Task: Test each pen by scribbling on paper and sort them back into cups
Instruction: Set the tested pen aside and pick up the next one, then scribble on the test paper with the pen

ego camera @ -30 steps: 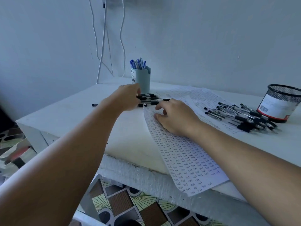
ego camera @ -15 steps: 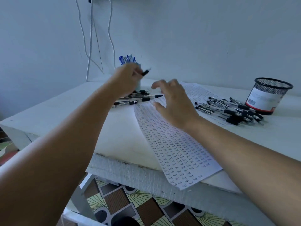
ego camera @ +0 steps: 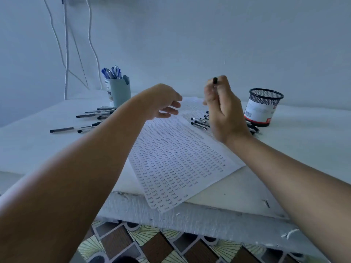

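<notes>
Dark slim pen, only its black end showing, stands upright gripped in the curled right hand above the scribbled paper, while the left hand hovers nearby, fingers relaxed, holding nothing.

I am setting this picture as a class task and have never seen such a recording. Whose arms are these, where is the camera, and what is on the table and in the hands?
No machine here: a person wears the camera on the head, looking down at their own arms. The right hand grips a black pen above the written-on paper. The left hand hovers, holding nothing. On the white table lie loose pens beside a grey cup of blue pens, more pens near a mesh cup.
</notes>
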{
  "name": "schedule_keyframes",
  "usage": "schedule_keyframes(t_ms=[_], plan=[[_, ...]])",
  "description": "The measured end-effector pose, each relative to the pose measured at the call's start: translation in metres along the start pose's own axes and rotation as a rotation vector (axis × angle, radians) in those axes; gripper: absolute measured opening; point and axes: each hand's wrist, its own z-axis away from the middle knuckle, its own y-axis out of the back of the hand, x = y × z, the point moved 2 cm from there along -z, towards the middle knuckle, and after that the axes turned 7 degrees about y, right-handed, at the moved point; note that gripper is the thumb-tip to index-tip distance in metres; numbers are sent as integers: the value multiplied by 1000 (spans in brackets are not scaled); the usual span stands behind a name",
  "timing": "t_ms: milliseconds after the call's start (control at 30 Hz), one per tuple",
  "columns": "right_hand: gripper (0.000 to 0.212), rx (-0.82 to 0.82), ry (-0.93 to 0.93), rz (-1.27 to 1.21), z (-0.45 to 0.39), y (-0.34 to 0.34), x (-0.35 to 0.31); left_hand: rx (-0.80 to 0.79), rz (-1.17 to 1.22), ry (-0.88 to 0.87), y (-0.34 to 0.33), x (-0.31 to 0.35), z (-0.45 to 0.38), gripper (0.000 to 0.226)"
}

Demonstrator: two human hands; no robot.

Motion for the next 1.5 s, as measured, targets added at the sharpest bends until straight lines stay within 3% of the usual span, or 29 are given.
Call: schedule_keyframes(t_ms=[133,267,400,500,600,733,800,900,1000,1200,1333,1400,1500], plan=[[52,83,-379,-262,-2,4,0,56,-431,-101,-12,-3,-4,10],[35,160,-589,-463,-1,3,-2,-4,-782,-126,-26,0,-2,20],[40,302,-742,-762,-1,6,1,-129,-1135,-144,-32,8,7,57],[34,369,-872,-804,2,6,9,-246,-1221,-110,-31,8,11,102],[39,391,-937,-981,12,12,15,-264,-1263,-92,-32,7,9,120],[72,265,-1040,-856,28,20,25,-250,-1353,-79,-32,12,11,116],[76,189,-1054,-793,35,22,27,-237,-1400,-66,-31,16,13,115],[51,-4,-1006,-746,40,24,22,-229,-1379,-36,-32,18,13,116],[14,-133,-856,-650,43,24,16,-185,-1302,-29,-32,19,13,102],[12,-269,-645,-258,49,24,17,-66,-1069,-115,-34,20,3,57],[6,-287,-632,-283,49,26,22,-88,-979,-139,-41,21,-5,33],[4,-312,-628,-272,50,25,26,-122,-906,-106,-43,20,-8,27],[7,-306,-612,-255,51,21,29,-237,-854,-40,-46,11,-10,40]])
